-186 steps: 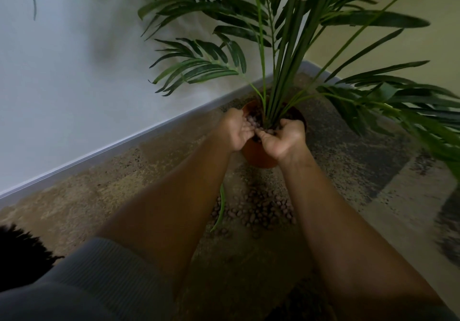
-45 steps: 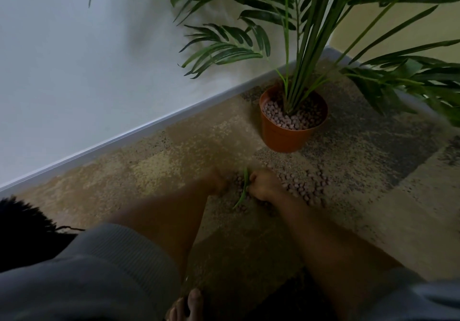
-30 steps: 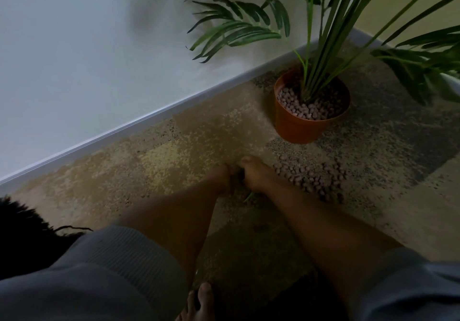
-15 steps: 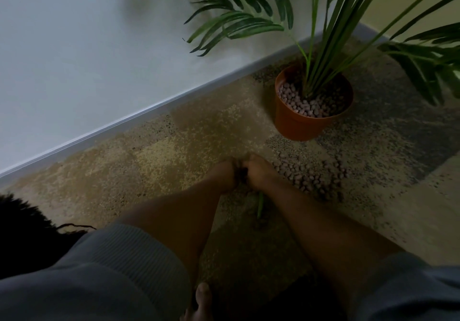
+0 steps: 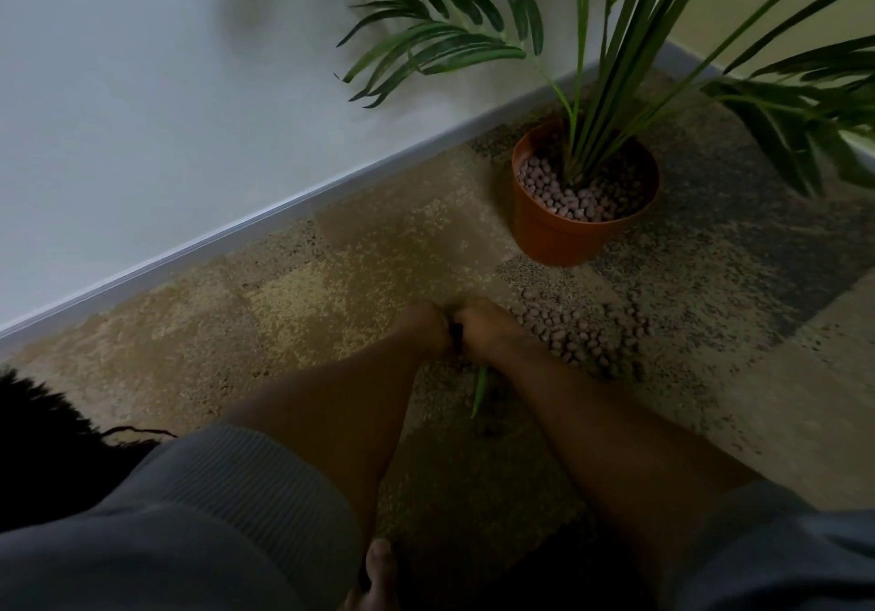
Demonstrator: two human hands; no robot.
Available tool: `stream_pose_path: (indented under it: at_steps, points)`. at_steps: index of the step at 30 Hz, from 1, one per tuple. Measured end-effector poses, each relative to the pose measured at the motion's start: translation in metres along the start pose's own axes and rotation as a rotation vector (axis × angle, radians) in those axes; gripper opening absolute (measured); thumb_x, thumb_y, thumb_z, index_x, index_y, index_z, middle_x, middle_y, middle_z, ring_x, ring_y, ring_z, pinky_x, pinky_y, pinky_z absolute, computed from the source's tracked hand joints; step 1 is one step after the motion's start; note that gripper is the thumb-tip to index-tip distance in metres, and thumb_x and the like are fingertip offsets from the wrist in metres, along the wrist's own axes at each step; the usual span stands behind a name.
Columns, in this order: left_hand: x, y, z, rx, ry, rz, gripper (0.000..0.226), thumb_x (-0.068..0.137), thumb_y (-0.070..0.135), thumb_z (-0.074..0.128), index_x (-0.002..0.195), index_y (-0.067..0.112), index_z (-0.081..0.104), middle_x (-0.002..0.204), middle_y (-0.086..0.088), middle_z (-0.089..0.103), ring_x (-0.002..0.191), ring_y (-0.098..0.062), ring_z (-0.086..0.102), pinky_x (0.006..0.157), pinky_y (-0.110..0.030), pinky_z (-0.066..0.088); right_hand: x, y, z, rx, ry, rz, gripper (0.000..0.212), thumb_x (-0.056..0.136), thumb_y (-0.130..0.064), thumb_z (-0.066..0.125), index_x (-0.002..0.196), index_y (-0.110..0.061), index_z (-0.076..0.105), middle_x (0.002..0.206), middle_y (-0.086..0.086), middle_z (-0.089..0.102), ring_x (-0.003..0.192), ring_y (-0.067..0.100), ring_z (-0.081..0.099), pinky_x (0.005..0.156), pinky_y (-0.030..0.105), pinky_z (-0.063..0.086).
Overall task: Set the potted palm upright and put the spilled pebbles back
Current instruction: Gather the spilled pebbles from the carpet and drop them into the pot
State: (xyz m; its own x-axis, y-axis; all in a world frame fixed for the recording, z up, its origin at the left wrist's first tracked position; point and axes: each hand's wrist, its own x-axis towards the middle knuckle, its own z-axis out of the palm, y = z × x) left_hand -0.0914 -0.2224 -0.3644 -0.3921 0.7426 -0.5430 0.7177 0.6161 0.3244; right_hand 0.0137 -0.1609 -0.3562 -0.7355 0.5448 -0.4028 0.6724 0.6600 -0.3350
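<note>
1. Head view: the palm (image 5: 615, 65) stood upright in its pot (image 5: 558, 236), already part-filled with pebbles (image 5: 563, 198).
2. Both hands were down on the carpet (image 5: 331, 288), knuckles together, the left hand (image 5: 426, 328) touching the right hand (image 5: 483, 328). The fingers were hidden, so I cannot tell what they held.
3. To scoop well, they should cup under the stones and lift level.
4. The spilled pebbles (image 5: 582, 335) lay just beside the right hand, between hands and pot; a leaf (image 5: 479, 390) lay below.
</note>
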Motion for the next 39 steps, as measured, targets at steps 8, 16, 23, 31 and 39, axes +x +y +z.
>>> stream_pose_path:
  at_steps: [8,16,23,31,39]
  points:
    - [-0.005,0.003,-0.005,-0.882,-0.205,-0.242,0.009,0.086,0.006,0.056,0.085,0.009,0.064,0.090,-0.011,0.066,0.071,-0.015,0.060,0.061,-0.022,0.053,-0.004,0.006,-0.011,0.736,0.120,0.332,0.014,0.085,-0.007,0.061,0.093,-0.010,0.072,0.096,0.006,0.069,0.088,0.018,0.065,0.083,0.032,0.057]
    - [-0.010,0.019,-0.025,-1.557,-0.258,-0.366,0.023,0.086,0.017,0.027,0.067,0.015,0.040,0.064,-0.001,0.037,0.053,-0.010,0.036,0.035,-0.013,0.029,-0.010,0.011,-0.039,2.046,0.113,0.566,0.025,0.098,-0.014,0.041,0.080,-0.003,0.053,0.077,0.010,0.053,0.074,0.017,0.056,0.058,0.023,0.051]
    - [0.000,0.052,-0.059,-1.734,-0.005,-0.371,0.038,0.102,0.015,0.029,0.073,0.012,0.053,0.066,-0.002,0.047,0.056,-0.009,0.046,0.036,-0.013,0.041,-0.014,0.011,-0.082,2.226,0.307,0.575,0.030,0.101,-0.015,0.034,0.111,0.005,0.053,0.123,0.025,0.058,0.116,0.033,0.060,0.085,0.037,0.054]
    - [-0.002,0.121,-0.111,-1.976,-0.070,-0.109,0.039,0.104,0.021,0.031,0.133,0.002,0.049,0.132,-0.013,0.056,0.109,-0.017,0.059,0.103,-0.028,0.047,-0.024,0.022,-0.140,2.376,0.647,0.343,0.030,0.099,-0.011,0.029,0.072,-0.010,0.043,0.069,0.008,0.039,0.062,0.019,0.044,0.102,0.038,0.048]
    - [-0.006,0.166,-0.129,-1.895,-0.178,0.053,0.033,0.104,0.018,0.028,0.087,-0.001,0.050,0.083,-0.006,0.051,0.075,-0.013,0.052,0.084,-0.034,0.050,-0.029,0.041,-0.161,2.423,0.637,0.216,0.046,0.099,-0.009,0.022,0.136,0.004,0.048,0.134,0.022,0.052,0.126,0.034,0.051,0.111,0.046,0.038]
